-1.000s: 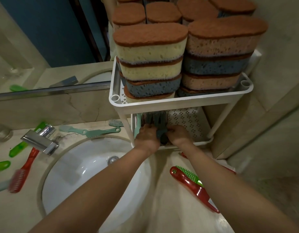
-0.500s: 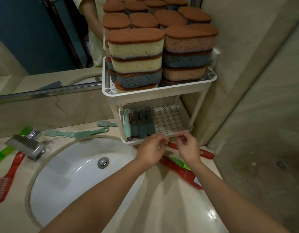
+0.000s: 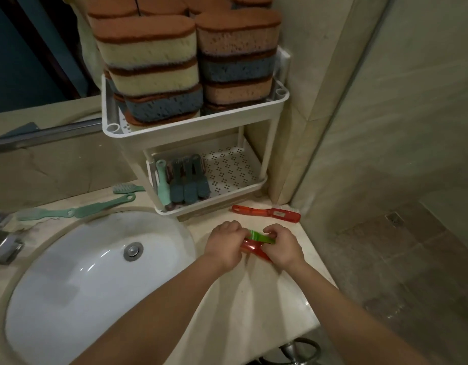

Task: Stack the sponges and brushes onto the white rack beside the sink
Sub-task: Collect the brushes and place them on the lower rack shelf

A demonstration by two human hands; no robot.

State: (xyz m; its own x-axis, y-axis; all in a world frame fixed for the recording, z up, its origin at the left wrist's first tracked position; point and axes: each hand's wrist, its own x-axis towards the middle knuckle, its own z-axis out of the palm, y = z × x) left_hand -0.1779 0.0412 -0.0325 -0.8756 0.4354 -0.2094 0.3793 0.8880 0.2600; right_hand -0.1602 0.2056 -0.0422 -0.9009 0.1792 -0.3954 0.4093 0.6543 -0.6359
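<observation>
Clamping down on the counter (image 3: 254, 299) just right of the sink (image 3: 82, 272): left hand (image 3: 223, 243) and right hand (image 3: 280, 247), knuckles up, fingers curled, close together but not touching, each closed over one end of a pair of brushes held side by side, the red brush (image 3: 254, 249) nearer and the green brush (image 3: 262, 237) against its far side. Long axis of the pair running left to right, dipping a little toward the right; bristle ends hidden under the fingers. Lying just beyond the hands, flat on the counter and apart from them, a second red brush (image 3: 266, 212), long axis also left to right, narrow end pointing left toward the rack's foot, pale bristles along its right part near the wall. Standing behind that, the white rack (image 3: 201, 122): on the left part of its perforated lower shelf, a mint brush (image 3: 161, 180) and several dark teal brushes (image 3: 188, 183) packed side by side, long axes front to back; on the upper shelf, sponges (image 3: 148, 75) stacked in yellow, grey-blue and pink, brown faces up. Resting farther left behind the sink's rim, long mint brushes (image 3: 101, 205) and a short one (image 3: 127, 188), with the tap (image 3: 3, 243) at the far left edge.
</observation>
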